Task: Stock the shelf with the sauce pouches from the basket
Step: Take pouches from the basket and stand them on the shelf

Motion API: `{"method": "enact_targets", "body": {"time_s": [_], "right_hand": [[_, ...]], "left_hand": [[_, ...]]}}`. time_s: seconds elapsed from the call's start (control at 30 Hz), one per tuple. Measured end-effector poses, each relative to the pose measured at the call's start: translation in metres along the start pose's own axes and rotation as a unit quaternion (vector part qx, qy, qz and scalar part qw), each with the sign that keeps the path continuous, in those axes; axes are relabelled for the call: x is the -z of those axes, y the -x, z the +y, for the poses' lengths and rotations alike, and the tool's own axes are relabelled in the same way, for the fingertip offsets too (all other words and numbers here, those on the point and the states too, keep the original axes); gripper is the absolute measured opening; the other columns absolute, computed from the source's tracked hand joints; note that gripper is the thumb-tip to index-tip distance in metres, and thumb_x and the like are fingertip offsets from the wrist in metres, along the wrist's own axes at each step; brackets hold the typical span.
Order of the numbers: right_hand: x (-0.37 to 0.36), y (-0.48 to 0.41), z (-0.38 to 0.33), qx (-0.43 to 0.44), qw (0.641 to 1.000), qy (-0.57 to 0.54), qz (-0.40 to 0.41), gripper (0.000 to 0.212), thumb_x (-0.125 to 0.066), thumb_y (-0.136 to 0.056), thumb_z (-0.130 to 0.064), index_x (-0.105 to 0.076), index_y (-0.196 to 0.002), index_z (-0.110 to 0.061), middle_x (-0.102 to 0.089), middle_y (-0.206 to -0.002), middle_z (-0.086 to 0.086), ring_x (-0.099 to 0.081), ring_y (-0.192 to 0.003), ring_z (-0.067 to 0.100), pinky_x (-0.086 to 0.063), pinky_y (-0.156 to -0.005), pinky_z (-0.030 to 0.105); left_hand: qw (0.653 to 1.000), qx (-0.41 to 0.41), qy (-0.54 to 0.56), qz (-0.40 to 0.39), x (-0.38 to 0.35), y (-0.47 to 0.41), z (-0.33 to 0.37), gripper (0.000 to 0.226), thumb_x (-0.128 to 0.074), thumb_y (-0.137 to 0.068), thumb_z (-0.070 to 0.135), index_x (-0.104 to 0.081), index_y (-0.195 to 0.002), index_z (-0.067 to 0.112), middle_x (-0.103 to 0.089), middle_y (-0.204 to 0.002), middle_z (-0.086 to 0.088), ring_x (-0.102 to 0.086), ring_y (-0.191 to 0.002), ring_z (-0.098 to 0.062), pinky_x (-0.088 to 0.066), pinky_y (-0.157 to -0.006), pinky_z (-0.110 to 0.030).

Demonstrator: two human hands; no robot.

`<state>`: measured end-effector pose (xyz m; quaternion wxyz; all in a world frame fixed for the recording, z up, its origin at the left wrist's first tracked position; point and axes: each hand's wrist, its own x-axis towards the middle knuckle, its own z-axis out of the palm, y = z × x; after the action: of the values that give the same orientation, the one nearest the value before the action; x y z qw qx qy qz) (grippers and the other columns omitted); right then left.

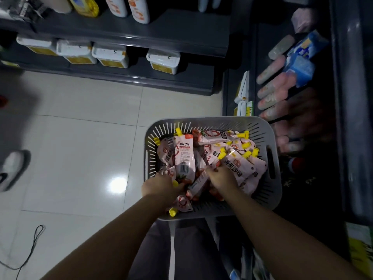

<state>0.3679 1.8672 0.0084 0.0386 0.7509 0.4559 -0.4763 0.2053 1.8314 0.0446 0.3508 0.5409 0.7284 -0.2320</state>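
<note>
The left hand point(159, 187) and right hand point(222, 178) are curled round sauce pouches point(182, 158) at the near side of the basket point(212, 120), presumably gathered for shelving.

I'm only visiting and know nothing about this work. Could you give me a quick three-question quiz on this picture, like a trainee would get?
1. True or false: the basket is empty.
2. The caps on the sauce pouches are: A green, B yellow, C blue.
3. How many hands reach into the basket?
Key: 1 false, it holds many sauce pouches. 2 B. 3 two, the left hand and the right hand.
</note>
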Motion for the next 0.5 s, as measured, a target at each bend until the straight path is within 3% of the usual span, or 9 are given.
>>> {"method": "enact_targets", "body": {"time_s": [0.07,0.13,0.23,0.33,0.43,0.5], "right_hand": [[0.0,-0.006,0.0,-0.022,0.999,-0.025,0.014,0.033,-0.051,-0.091,-0.031,-0.067,-0.094,-0.003,-0.066,-0.095,0.018,-0.062,-0.093,0.032,-0.046,-0.079,0.033],[0.001,-0.01,0.002,-0.013,0.999,-0.025,0.024,0.031,-0.053,-0.09,-0.025,-0.059,-0.067,-0.005,-0.058,-0.071,0.013,-0.057,-0.072,0.026,-0.039,-0.064,0.029],[0.005,-0.006,0.002,0.001,0.999,-0.026,0.044,0.045,-0.056,-0.088,-0.021,-0.035,-0.049,-0.015,-0.036,-0.05,0.002,-0.036,-0.048,0.018,-0.024,-0.05,0.028],[0.015,0.004,0.0,0.024,0.997,-0.042,0.052,0.048,-0.057,-0.086,-0.018,-0.03,-0.046,-0.013,-0.029,-0.047,0.003,-0.03,-0.046,0.019,-0.019,-0.05,0.029],[0.026,0.016,0.002,0.028,0.993,-0.091,0.067,0.038,-0.056,-0.082,-0.016,-0.043,-0.05,-0.002,-0.041,-0.053,0.011,-0.042,-0.053,0.02,-0.026,-0.055,0.029],[0.034,0.025,0.005,0.022,0.987,-0.138,0.08,0.039,-0.057,-0.082,-0.012,-0.045,-0.045,-0.009,-0.043,-0.048,0.007,-0.043,-0.052,0.019,-0.028,-0.057,0.029]], "left_hand": [[0.999,-0.016,-0.024,-0.019,-0.006,-0.005,0.004,0.052,-0.044,-0.089,0.057,-0.063,-0.104,0.011,-0.06,-0.093,-0.005,-0.057,-0.083,-0.019,-0.04,-0.064,-0.027],[0.999,-0.029,-0.015,-0.023,-0.005,-0.008,0.008,0.043,-0.047,-0.09,0.049,-0.062,-0.104,0.011,-0.062,-0.098,-0.006,-0.061,-0.091,-0.022,-0.042,-0.066,-0.027],[1.0,-0.028,0.014,0.002,0.006,-0.006,0.007,0.035,-0.05,-0.089,0.046,-0.062,-0.095,0.013,-0.054,-0.074,0.003,-0.056,-0.076,-0.017,-0.036,-0.053,-0.021],[0.996,-0.083,0.04,0.018,0.027,-0.002,-0.001,0.037,-0.05,-0.087,0.05,-0.057,-0.069,0.018,-0.047,-0.061,0.006,-0.048,-0.062,-0.011,-0.03,-0.048,-0.021],[0.984,-0.153,0.093,-0.024,0.055,0.004,-0.012,0.036,-0.053,-0.082,0.052,-0.062,-0.068,0.02,-0.062,-0.068,0.006,-0.057,-0.065,-0.007,-0.041,-0.057,-0.019],[0.969,-0.186,0.151,-0.064,0.074,0.009,-0.016,0.024,-0.06,-0.079,0.044,-0.061,-0.064,0.024,-0.062,-0.068,0.011,-0.058,-0.066,0.0,-0.041,-0.058,-0.016]]}}
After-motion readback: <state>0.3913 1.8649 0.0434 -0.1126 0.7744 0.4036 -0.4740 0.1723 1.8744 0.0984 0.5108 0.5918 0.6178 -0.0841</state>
